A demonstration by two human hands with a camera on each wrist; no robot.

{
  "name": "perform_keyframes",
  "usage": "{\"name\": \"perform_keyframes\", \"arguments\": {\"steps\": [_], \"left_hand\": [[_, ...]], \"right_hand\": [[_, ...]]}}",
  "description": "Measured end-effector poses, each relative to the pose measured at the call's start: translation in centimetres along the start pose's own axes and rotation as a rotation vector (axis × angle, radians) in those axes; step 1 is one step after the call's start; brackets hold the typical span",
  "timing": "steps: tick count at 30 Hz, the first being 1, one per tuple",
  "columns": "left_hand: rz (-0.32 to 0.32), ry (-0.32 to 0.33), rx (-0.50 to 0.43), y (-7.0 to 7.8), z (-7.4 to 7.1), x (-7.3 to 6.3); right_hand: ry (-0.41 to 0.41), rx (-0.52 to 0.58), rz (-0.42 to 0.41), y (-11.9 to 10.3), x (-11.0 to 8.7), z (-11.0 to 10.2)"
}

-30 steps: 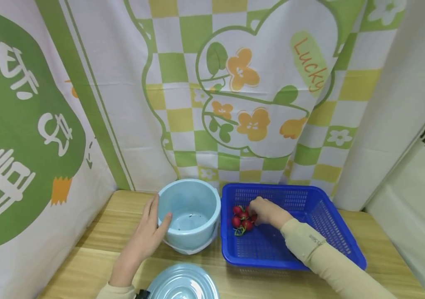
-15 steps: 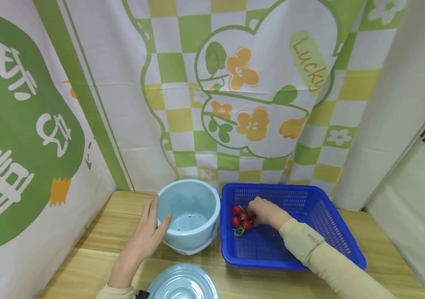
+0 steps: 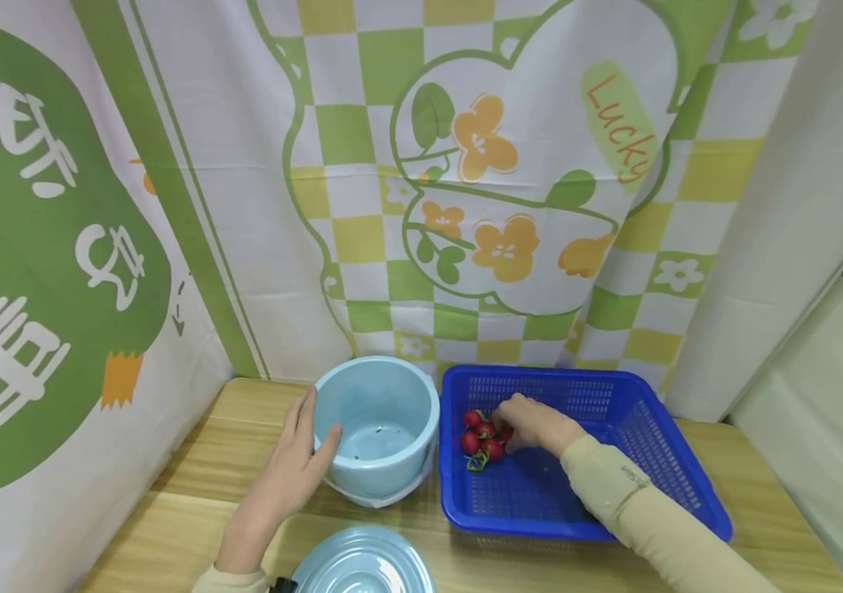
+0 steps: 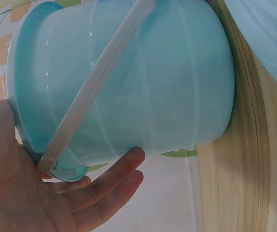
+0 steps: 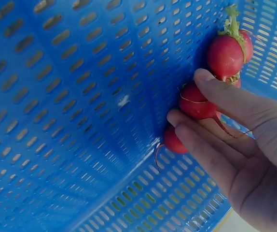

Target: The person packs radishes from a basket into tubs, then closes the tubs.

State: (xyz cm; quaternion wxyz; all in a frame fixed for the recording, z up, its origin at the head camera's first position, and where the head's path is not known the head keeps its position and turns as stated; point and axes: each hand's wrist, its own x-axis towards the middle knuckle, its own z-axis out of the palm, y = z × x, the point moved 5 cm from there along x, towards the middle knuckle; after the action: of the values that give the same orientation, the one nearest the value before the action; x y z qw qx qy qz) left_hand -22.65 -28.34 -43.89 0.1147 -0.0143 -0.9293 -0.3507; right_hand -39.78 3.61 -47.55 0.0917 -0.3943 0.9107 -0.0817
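Head view gives me the left hand [image 3: 284, 469] at the rim of a pale blue bucket [image 3: 379, 478], thumb over the edge and fingers outside, presumably steadying it on the tabletop [image 3: 199, 461]; the lid [image 3: 362, 570] is cut off below. Red radishes [image 3: 470, 443] lie bunched at the left side of the blue basket [image 3: 518, 524], where the right hand [image 3: 536, 424] hides its own fingertips from me. Left wrist view shows those left fingers loose and nearly straight, the thumb tip hidden, the handle [image 4: 95, 87] crossing the bucket's wall. Right wrist view settles the other grip: thumb and fingers pinch one radish [image 5: 196, 104], a hold that seems to suit something small and round. Another radish peeks out past the fingers; I can't tell whether they touch it, and overlap stops me counting the rest.
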Motion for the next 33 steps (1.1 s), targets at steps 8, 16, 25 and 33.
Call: {"name": "perform_keyframes", "arguments": {"steps": [8,16,25,33], "left_hand": [[0.017,0.020,-0.011,-0.1,-0.3,0.0],[0.002,0.023,0.008,-0.4,-0.4,-0.2],[0.017,0.002,-0.008,0.1,0.2,0.5],[0.003,0.011,-0.006,-0.3,0.0,0.1]], "right_hand": [[0.003,-0.006,-0.007,-0.3,0.4,-0.3],[-0.022,0.030,-0.038,-1.7,0.0,-1.6],[0.027,0.124,-0.148,-2.1,-1.1,-4.0],[0.013,0.261,-0.185,-2.1,-1.2,-5.9]]}}
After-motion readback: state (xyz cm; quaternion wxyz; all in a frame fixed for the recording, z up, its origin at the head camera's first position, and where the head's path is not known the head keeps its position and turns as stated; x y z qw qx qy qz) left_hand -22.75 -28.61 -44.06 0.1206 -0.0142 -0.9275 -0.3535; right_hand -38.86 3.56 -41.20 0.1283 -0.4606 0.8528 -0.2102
